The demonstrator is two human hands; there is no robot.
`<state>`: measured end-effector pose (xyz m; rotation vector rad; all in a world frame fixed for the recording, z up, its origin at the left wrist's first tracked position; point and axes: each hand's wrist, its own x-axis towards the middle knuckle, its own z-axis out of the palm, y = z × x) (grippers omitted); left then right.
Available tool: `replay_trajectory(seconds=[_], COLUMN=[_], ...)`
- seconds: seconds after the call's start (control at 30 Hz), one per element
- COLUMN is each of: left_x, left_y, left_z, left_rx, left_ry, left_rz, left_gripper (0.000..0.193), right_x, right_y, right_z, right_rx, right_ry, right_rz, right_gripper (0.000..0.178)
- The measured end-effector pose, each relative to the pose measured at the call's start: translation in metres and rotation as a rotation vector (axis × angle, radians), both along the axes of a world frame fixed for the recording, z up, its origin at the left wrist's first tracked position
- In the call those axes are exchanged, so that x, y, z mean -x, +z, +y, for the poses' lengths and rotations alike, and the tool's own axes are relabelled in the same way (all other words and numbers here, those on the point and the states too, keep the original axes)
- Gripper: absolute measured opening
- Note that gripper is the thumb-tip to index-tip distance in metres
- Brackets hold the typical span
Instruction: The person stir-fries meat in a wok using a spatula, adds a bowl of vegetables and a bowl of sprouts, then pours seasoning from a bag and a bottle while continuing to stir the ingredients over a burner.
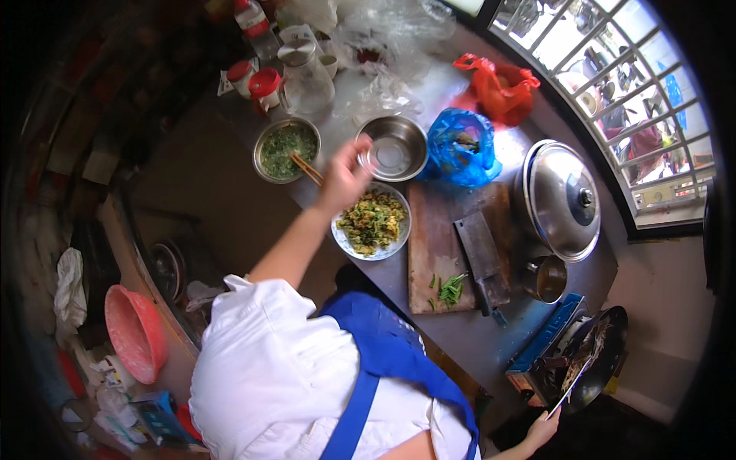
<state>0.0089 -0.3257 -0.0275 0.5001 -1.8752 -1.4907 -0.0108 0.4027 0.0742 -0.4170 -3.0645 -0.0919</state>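
My left hand (pixel 345 178) reaches over the table, smeared by motion, above the near rim of a steel bowl (pixel 409 132); its fingers cannot be made out clearly. Under its wrist, a pair of chopsticks (pixel 307 169) leans out of a metal bowl of chopped greens (pixel 285 147) in liquid. Just below this hand, a plate holds a chopped egg-and-greens dish (pixel 373 222). Far to the lower right, my right hand (pixel 543 429) is closed around the pale handle of a spatula (pixel 573 383). The spatula's head lies in a dark wok (pixel 609 372).
A cutting board (pixel 431 257) carries a cleaver (pixel 481 249) and cut green pieces (pixel 452 290). Beyond are a blue plastic bag (pixel 464 153), a red bag (pixel 498 96) and a lidded pot (pixel 563 203). A metal cup (pixel 546 278) stands near the wok. Jars and a glass pitcher (pixel 305 84) crowd the far left.
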Motion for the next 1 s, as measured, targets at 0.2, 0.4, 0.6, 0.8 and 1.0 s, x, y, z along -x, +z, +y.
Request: replay_trajectory(seconds=[0.2,0.4,0.6,0.8,1.0], left_x=[-0.025,-0.065,-0.053,-0.089,-0.062], left_y=[-0.004,-0.046,-0.049,-0.098,-0.080], left_z=[-0.226,-0.281,-0.314,-0.460,-0.468], left_rx=[-0.452,-0.265,-0.301,0.002,-0.018], left_ry=[0.607,0.735,0.833,1.046,0.876], left_rz=[0.212,0.148,0.173,-0.263,0.002], left_gripper=[0.026,0.029,0.031,0.021,0.026], right_x=[-0.014,0.048,0.055,0.063,0.068], right_y=[0.032,0.083,0.056,0.038,0.053], right_z=[-0.037,-0.239,-0.303,-0.320,-0.384], right_rx=[-0.432,-0.371,-0.395,-0.331,-0.240], right_ry=[-0.021,0.374,0.590,0.646,0.673], right_rz=[0.286,0.617,0.505,0.443,0.477], right_gripper=[0.051,0.031,0.024,0.026,0.026])
